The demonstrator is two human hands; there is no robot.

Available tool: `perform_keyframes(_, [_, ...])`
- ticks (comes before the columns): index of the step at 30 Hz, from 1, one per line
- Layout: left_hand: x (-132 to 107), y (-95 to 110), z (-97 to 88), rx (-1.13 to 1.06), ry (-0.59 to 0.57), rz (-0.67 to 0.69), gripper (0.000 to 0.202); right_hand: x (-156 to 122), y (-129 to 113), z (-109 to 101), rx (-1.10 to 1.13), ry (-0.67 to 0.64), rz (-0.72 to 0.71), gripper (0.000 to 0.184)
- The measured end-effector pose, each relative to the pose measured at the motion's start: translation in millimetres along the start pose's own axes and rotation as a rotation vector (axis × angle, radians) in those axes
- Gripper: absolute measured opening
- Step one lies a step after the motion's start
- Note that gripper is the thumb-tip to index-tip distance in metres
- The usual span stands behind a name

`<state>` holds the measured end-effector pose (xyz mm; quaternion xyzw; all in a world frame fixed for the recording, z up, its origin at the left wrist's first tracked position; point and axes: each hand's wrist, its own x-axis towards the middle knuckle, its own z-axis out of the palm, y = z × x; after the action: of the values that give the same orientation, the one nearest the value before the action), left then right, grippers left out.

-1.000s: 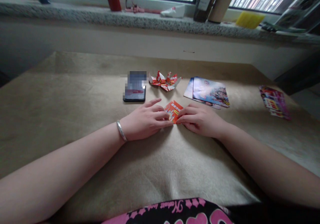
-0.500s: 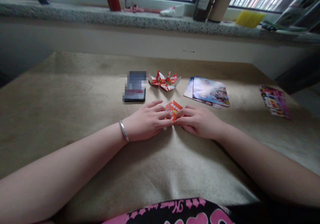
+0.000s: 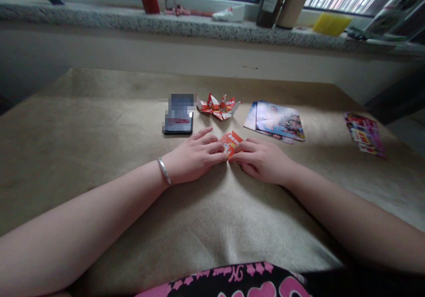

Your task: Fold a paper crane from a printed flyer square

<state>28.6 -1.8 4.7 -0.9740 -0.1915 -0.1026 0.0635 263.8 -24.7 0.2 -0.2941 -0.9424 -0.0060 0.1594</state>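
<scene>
A small folded piece of orange printed paper (image 3: 231,141) lies on the table between my hands. My left hand (image 3: 195,156), with a silver bangle at the wrist, presses its fingers onto the paper's left side; the index finger sticks out apart from the others. From the right, my right hand (image 3: 262,159) has thumb and fingers closed on the paper's right edge and lower corner. The fingers cover parts of the paper on both sides. Just beyond stand folded red-and-white paper cranes (image 3: 219,106), their wings spread.
A phone (image 3: 179,115) lies left of the cranes. Several blue printed sheets (image 3: 280,120) are stacked to the right, and pink printed papers (image 3: 364,134) sit at the right edge of the brown-covered table (image 3: 99,124). A stone windowsill (image 3: 199,26) holds bottles and a yellow sponge-like block (image 3: 332,24).
Both hands have shifted very slightly on the paper. The paper's top edge, which showed a notch before, now comes to a single point.
</scene>
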Motion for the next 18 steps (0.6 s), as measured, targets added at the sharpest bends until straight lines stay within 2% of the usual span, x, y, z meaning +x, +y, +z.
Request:
perform_keyframes(6, [-1.6, -2.9, -4.7, 0.0, -0.037, 0.036, 0.029, -1.6, 2.8, 1.0, 0.018, -0.016, 0.003, 0.027])
perform_keyframes(18, [-3.8, -8.2, -9.1, 0.067, -0.031, 0.054, 0.024, -3.3, 4.6, 2.2, 0.03, 0.014, -0.01, 0.026])
